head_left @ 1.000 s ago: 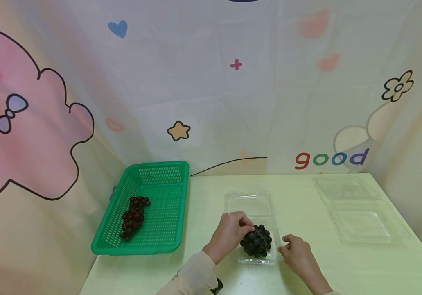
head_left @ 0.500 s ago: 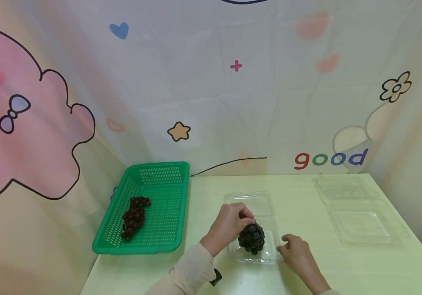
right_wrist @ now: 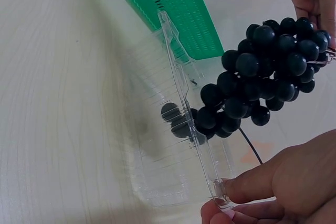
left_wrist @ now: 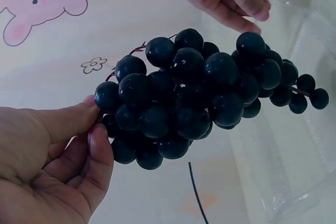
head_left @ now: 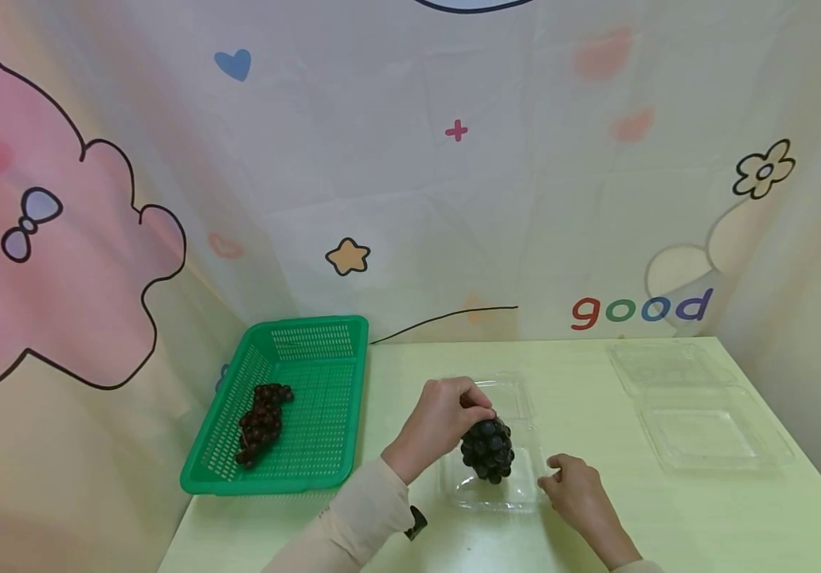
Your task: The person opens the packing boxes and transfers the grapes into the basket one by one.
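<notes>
My left hand [head_left: 437,426] pinches the top of a bunch of black grapes [head_left: 487,452], which hangs over the near half of a hinged clear plastic clamshell box [head_left: 492,505]. In the right wrist view the lower grapes dip behind the box's clear wall [right_wrist: 184,90]. My right hand [head_left: 584,497] holds the box's right rim between thumb and fingers, seen closely in the right wrist view. The box lid lies back, away from me. Seen from the left wrist, the whole bunch [left_wrist: 184,93] stretches out from my thumb and fingertips.
A green plastic basket [head_left: 324,406] stands on the left of the table, with a dark red bunch of grapes [head_left: 261,422] inside. Another clear clamshell box [head_left: 704,436] lies spread at the right. A printed curtain [head_left: 410,175] hangs behind the table.
My left hand has risen, lifting the black grapes from lying in the box to hanging upright above it, slightly to the left. The right hand stays at the box's rim.
</notes>
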`<state>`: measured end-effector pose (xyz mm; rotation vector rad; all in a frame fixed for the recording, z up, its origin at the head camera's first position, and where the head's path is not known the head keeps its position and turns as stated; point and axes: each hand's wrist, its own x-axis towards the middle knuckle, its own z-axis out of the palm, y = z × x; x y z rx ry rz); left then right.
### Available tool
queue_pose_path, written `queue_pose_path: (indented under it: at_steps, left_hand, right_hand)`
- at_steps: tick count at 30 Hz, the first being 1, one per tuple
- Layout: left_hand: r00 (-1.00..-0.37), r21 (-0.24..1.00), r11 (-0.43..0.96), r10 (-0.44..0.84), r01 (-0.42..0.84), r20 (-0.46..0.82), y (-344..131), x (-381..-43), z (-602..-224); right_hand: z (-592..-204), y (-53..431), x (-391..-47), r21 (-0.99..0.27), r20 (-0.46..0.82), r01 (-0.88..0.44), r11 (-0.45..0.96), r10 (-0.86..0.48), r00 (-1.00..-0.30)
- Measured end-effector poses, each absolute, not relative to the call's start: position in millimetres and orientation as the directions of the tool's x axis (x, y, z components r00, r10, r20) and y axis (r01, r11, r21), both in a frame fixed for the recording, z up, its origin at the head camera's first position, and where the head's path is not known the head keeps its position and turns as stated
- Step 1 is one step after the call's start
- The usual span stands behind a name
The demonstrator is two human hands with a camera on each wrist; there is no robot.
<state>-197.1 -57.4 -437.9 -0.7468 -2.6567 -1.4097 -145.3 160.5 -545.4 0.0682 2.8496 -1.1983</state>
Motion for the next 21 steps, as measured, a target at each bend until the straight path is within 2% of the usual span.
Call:
queue_pose_path:
  at_steps: [8,21]
  left_hand:
    - [-0.896,0.805,0.447,0.386,0.391,0.221,-61.8,-197.6,-421.0]
    - [-0.891,0.761,0.489,0.374,0.427,0.259,-72.3,-200.7,-398.5]
  right_hand:
    - [-546.6,160.7,-146.2,-0.699,-0.047,0.046,0.713,0.019,-0.999]
    - [-545.0,159.1,-145.6,-0.710,-0.059,0.060,0.701,0.025,-0.998]
